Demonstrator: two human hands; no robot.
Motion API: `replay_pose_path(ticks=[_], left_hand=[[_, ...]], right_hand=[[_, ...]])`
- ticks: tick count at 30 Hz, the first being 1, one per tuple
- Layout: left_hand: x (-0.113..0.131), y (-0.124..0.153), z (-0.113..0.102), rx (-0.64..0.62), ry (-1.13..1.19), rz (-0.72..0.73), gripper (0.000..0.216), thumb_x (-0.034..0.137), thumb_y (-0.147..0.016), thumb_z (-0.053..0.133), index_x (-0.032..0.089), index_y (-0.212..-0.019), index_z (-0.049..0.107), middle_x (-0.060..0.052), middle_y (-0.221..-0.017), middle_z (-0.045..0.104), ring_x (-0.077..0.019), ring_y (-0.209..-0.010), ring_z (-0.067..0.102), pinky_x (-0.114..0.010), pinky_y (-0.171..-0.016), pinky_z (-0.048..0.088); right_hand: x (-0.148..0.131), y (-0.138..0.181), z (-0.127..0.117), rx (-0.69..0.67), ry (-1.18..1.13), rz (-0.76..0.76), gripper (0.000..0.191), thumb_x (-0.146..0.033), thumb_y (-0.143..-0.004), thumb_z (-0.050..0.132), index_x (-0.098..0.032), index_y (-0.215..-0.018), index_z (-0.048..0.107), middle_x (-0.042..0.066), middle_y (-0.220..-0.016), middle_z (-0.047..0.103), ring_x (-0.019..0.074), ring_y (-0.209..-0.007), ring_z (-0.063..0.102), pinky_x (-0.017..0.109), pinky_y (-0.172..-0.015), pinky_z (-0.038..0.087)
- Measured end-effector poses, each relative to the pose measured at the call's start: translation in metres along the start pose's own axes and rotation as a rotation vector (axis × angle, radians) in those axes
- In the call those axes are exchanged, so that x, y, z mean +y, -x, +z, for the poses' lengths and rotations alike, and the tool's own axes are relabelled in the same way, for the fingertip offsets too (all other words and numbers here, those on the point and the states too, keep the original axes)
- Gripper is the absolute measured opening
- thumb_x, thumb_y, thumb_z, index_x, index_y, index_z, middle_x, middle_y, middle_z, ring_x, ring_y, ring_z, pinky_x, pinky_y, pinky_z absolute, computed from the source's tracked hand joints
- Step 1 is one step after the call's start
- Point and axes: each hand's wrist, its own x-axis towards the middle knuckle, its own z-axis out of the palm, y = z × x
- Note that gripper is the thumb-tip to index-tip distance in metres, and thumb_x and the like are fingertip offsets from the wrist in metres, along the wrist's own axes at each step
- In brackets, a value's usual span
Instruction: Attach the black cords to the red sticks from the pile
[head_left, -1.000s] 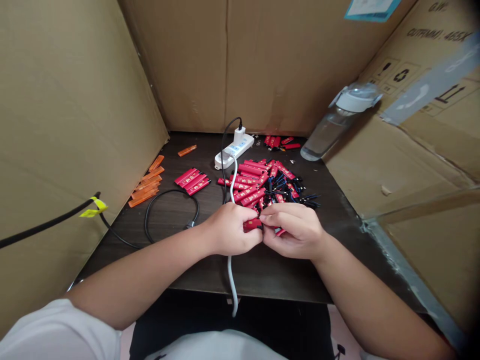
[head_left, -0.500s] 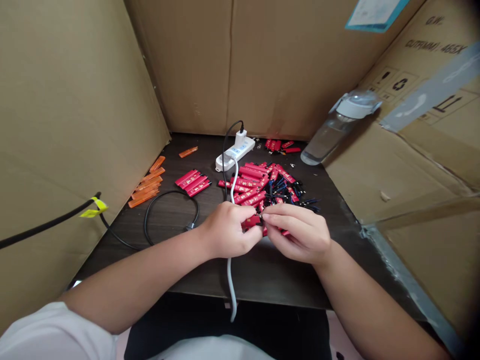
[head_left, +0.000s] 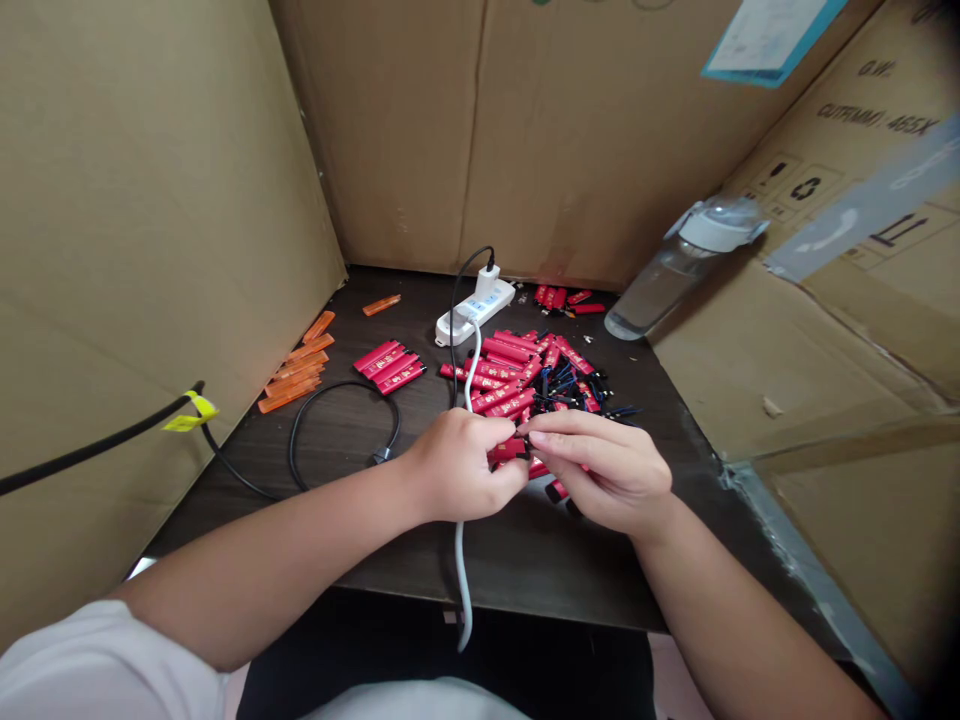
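Note:
My left hand (head_left: 459,468) is closed around a small red lighter (head_left: 504,450) above the dark table (head_left: 360,440). My right hand (head_left: 611,472) pinches the lighter's right end with thumb and forefinger and keeps more red pieces (head_left: 556,488) tucked under its fingers. Just beyond both hands lies a heap of red lighters mixed with small black and blue parts (head_left: 540,375).
A neat row of red lighters (head_left: 388,362) and orange lighters (head_left: 296,370) lie at the left. A white power strip (head_left: 474,308) with its white cord, a black cable loop (head_left: 341,430) and a leaning clear water bottle (head_left: 671,270) stand inside cardboard walls.
Both hands have stayed together on the lighter, fingers shifting slightly. The camera has tipped up a little, so the table sits lower in view.

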Motion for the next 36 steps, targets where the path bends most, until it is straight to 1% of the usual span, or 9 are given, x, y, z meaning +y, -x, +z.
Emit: replay_pose_path(ticks=[6, 16, 24, 30, 36], left_hand=[[-0.0001, 0.0010, 0.0000, 0.035, -0.044, 0.023, 0.025, 0.026, -0.073, 0.055, 0.019, -0.054, 0.040, 0.003, -0.049, 0.045, -0.0093, -0.047, 0.039, -0.024, -0.050, 0.030], [0.0007, 0.0031, 0.0002, 0.114, -0.172, 0.077, 0.021, 0.026, -0.073, 0.054, 0.018, -0.055, 0.045, 0.000, -0.052, 0.052, -0.0115, -0.048, 0.045, -0.025, -0.050, 0.030], [0.0012, 0.0022, -0.0010, 0.102, -0.189, 0.071, 0.020, 0.026, -0.073, 0.055, 0.018, -0.056, 0.049, 0.000, -0.053, 0.056, -0.0123, -0.049, 0.049, -0.024, -0.049, 0.032], [0.0006, 0.0022, -0.0003, 0.100, -0.203, 0.070, 0.020, 0.026, -0.073, 0.055, 0.018, -0.056, 0.049, 0.000, -0.053, 0.056, -0.0124, -0.049, 0.050, -0.024, -0.049, 0.033], [0.0000, 0.0021, 0.0010, 0.117, -0.219, 0.081, 0.020, 0.026, -0.073, 0.054, 0.018, -0.055, 0.048, -0.001, -0.052, 0.055, -0.0128, -0.048, 0.050, -0.025, -0.049, 0.033]], right_hand=[[-0.0013, 0.0006, 0.0006, 0.006, -0.005, 0.035, 0.037, 0.001, -0.077, 0.062, -0.021, -0.106, 0.070, 0.009, -0.099, 0.071, 0.0178, -0.085, 0.070, 0.027, -0.070, 0.060], [0.0007, 0.0028, 0.0024, 0.046, -0.004, 0.031, 0.041, 0.004, -0.073, 0.065, -0.019, -0.106, 0.071, 0.011, -0.100, 0.071, 0.0181, -0.084, 0.070, 0.027, -0.070, 0.060], [0.0004, 0.0034, 0.0027, 0.064, 0.004, 0.037, 0.040, 0.001, -0.074, 0.066, -0.022, -0.107, 0.071, 0.010, -0.100, 0.072, 0.0199, -0.085, 0.071, 0.030, -0.070, 0.061], [-0.0011, 0.0021, 0.0024, 0.051, 0.027, 0.037, 0.038, -0.001, -0.076, 0.064, -0.023, -0.106, 0.071, 0.008, -0.100, 0.073, 0.0194, -0.085, 0.071, 0.029, -0.071, 0.062], [-0.0002, 0.0014, 0.0033, 0.009, -0.067, 0.098, 0.037, -0.001, -0.079, 0.062, -0.023, -0.108, 0.070, 0.009, -0.103, 0.071, 0.0188, -0.088, 0.070, 0.030, -0.074, 0.060]])
